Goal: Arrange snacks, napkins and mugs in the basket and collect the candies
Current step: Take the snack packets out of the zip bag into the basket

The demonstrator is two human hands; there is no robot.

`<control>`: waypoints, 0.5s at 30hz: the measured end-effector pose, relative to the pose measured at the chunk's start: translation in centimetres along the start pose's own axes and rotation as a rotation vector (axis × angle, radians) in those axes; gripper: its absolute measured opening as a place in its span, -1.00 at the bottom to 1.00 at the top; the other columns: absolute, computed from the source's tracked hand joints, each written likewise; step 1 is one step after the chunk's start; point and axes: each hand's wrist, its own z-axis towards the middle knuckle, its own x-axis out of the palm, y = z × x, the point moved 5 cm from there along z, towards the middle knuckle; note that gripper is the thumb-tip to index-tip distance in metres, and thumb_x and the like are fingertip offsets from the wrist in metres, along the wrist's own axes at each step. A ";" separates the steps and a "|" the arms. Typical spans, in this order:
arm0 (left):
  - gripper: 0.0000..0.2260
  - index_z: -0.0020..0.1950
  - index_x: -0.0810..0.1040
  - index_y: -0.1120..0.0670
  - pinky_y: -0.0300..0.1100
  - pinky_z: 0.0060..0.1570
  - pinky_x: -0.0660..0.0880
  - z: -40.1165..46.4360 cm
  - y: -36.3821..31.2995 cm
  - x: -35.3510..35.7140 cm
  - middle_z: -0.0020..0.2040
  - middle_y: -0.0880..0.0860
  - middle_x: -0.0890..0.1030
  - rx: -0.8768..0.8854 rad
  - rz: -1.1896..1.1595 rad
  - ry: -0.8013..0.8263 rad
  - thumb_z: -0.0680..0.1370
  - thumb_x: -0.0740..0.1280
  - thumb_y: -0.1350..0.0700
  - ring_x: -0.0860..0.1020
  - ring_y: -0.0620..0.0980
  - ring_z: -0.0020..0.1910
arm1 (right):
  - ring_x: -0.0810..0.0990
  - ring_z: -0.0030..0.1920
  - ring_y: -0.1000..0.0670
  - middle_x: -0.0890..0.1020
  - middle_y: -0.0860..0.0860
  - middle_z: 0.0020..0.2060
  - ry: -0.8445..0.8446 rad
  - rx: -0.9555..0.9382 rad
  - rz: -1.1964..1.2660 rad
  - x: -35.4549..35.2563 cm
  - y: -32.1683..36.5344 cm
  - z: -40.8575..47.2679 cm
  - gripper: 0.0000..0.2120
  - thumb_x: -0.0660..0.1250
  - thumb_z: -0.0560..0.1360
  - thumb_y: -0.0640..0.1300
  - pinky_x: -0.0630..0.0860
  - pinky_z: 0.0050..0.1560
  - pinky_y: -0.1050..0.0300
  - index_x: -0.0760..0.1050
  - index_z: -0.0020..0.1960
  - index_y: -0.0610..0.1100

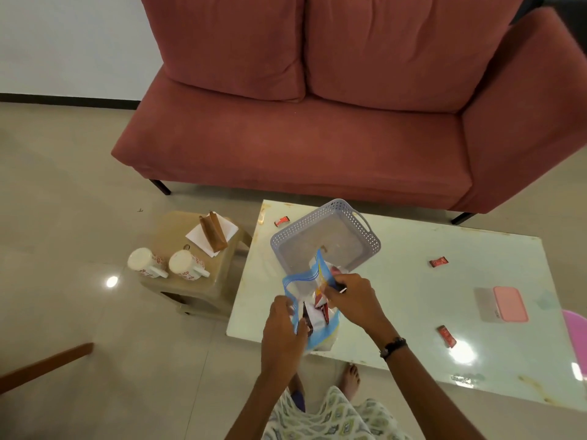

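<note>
A clear zip bag [300,285] with blue edges holds snack packets [319,308] above the table's near left edge. My left hand [281,331] grips the bag's left side. My right hand [351,298] pinches a packet at the bag's open mouth. Just beyond, a grey perforated basket [371,239] sits on the white table [413,287], apparently empty. Three red candies lie on the table: far left [282,221], right of the basket [439,262], near right [447,336]. Two white floral mugs [144,262] [187,265] and white napkins [197,236] in a brown holder [213,231] rest on a beige stool [190,281].
A pink-lidded box [505,304] stands on the table's right side. A red sofa [317,122] sits behind the table. A pink object [576,331] pokes in at the right edge. A brown wooden bar [44,365] lies at lower left over the tiled floor.
</note>
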 end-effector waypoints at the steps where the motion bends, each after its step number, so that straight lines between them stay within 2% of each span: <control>1: -0.76 0.12 0.40 0.09 -0.29 -0.09 0.38 0.6 -0.5 0.0 0.05 0.04 0.49 0.049 0.056 -0.055 0.47 0.33 0.15 0.51 0.03 0.01 | 0.57 -0.30 -0.03 0.63 -0.07 -0.38 0.009 -0.012 0.011 -0.1 0.2 -0.2 -0.77 0.36 0.45 -0.09 0.42 -0.26 0.17 0.55 -0.28 -0.24; 3: -0.62 0.24 0.39 0.15 -0.25 0.02 0.36 2.0 -1.8 -0.5 0.17 0.11 0.48 0.131 0.130 -0.181 0.48 0.36 0.06 0.47 0.06 0.11 | 0.52 -0.40 0.05 0.60 0.01 -0.43 0.013 -0.049 0.032 -0.7 0.8 -0.6 -0.78 0.38 0.46 -0.08 0.41 -0.30 0.23 0.55 -0.27 -0.21; 6: -0.53 0.31 0.36 0.13 -0.25 0.06 0.36 4.1 -4.0 -1.3 0.24 0.09 0.49 0.215 0.124 -0.238 0.49 0.33 -0.07 0.47 0.02 0.16 | 0.61 -0.29 -0.07 0.65 -0.05 -0.34 0.035 -0.095 0.035 -2.0 1.5 -0.5 -0.82 0.38 0.46 -0.07 0.52 -0.20 0.07 0.61 -0.19 -0.19; 9: -0.73 0.14 0.45 0.08 -0.32 -0.15 0.43 5.8 -5.0 -1.1 0.04 0.03 0.59 0.299 0.142 -0.122 0.53 0.30 -0.05 0.56 -0.03 -0.06 | 0.63 -0.25 -0.11 0.67 -0.09 -0.31 0.025 -0.129 0.014 -3.2 2.0 -0.1 -0.81 0.38 0.47 -0.07 0.54 -0.17 0.02 0.60 -0.19 -0.20; 11: -0.78 -0.02 0.47 0.12 -0.25 -0.30 0.42 6.0 -5.8 -0.5 -0.14 0.05 0.59 0.403 0.172 -0.059 0.57 0.23 -0.04 0.49 -0.05 -0.26 | 0.62 -0.26 -0.14 0.66 -0.14 -0.30 -0.008 -0.147 -0.033 -3.8 2.4 0.0 -0.76 0.37 0.47 -0.03 0.54 -0.20 0.00 0.59 -0.19 -0.22; 13: -0.76 -0.07 0.49 0.13 -0.25 -0.29 0.42 5.9 -6.1 0.0 -0.18 0.08 0.60 0.419 0.126 -0.017 0.59 0.19 -0.02 0.46 -0.07 -0.30 | 0.63 -0.27 -0.12 0.66 -0.12 -0.28 -0.028 -0.143 -0.067 -4.0 2.8 0.1 -0.75 0.34 0.49 0.02 0.54 -0.21 0.01 0.58 -0.15 -0.18; 15: -0.78 -0.10 0.49 0.13 -0.17 -0.26 0.53 5.8 -5.9 0.3 -0.22 0.10 0.62 0.376 0.008 -0.015 0.59 0.19 0.01 0.53 -0.04 -0.30 | 0.62 -0.29 -0.07 0.64 -0.07 -0.28 -0.052 -0.151 -0.104 -3.9 3.3 0.2 -0.76 0.30 0.51 0.05 0.55 -0.25 0.06 0.54 -0.14 -0.13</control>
